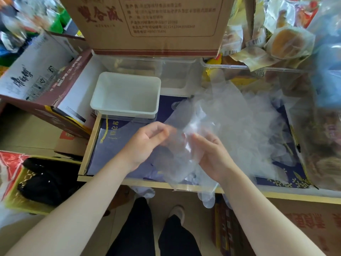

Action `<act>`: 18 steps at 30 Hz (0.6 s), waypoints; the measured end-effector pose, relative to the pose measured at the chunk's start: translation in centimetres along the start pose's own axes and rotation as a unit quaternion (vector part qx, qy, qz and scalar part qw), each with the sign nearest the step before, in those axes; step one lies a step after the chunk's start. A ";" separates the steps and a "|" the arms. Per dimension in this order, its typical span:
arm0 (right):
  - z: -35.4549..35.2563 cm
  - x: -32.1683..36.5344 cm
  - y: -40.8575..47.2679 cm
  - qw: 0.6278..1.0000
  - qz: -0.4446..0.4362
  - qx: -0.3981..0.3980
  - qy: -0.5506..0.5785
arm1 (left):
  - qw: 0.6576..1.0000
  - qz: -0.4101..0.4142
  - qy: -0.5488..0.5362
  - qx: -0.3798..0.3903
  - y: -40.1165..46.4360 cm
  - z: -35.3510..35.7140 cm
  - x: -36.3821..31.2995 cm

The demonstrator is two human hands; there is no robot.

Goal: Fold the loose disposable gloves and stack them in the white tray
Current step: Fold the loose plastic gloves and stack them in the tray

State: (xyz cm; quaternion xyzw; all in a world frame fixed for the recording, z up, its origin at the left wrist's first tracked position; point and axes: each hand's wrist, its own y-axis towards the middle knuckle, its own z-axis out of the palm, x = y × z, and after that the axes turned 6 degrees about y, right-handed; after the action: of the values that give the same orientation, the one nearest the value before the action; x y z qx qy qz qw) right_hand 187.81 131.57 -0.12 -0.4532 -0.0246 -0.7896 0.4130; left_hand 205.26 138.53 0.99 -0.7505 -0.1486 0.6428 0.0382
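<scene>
Head view, looking down over both forearms onto a dark blue boxed surface hemmed in by cartons. Left hand (pixel 147 143) with fingers curled, pinching one edge of a clear disposable glove (pixel 182 145); right hand (pixel 208 154) curled round the other side of the same film, so both hands holding one glove between them, just above the blue surface. Glove bunched and crumpled, part of it trailing down past the near edge of the box toward the floor; fingers of the glove hard to make out through the blur. Loose pile of gloves (pixel 258 130) heaped to the right of the hands, touching or nearly touching the held one. White tray (pixel 125 112) beyond the left hand, near but apart, apparently with nothing stacked inside, though thin clear film there would be hard to see.

Step in hand, by judgement: opening out a first glove ahead of folding; stacking not yet begun. Next move likely calling for flattening the film, bringing the edges together into a neat fold without letting it slip or cling, then carrying it forward and left into the tray.
</scene>
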 end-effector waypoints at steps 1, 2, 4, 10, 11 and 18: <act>0.4 0.0 0.3 1.000 -0.020 -0.014 0.003 | 1.000 0.006 0.010 -0.001 -0.4 -0.2 0.1; 0.7 0.0 0.5 0.999 -0.031 -0.022 0.023 | 1.000 0.010 0.008 0.013 -0.7 -0.6 0.3; 0.9 0.1 1.2 0.996 -0.049 -0.021 0.071 | 0.999 0.004 -0.014 0.045 -1.6 -1.3 0.8; 0.1 -0.2 2.2 0.992 0.063 -0.041 0.097 | 0.980 -0.017 0.058 -0.191 -2.4 -2.7 0.7; -0.1 -0.1 2.3 0.991 0.078 -0.062 0.086 | 0.964 -0.002 0.104 -0.245 -2.6 -3.1 0.4; 2.5 0.4 3.7 0.958 -0.046 0.018 -0.282 | 0.884 0.132 0.409 -0.181 -3.1 -6.6 -0.1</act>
State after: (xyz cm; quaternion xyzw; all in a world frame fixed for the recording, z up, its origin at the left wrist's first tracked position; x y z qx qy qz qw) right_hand 191.89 129.92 0.40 -0.6486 -0.1750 -0.6471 0.3603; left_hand 211.16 142.34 3.00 -0.9535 -0.1327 0.2394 -0.1262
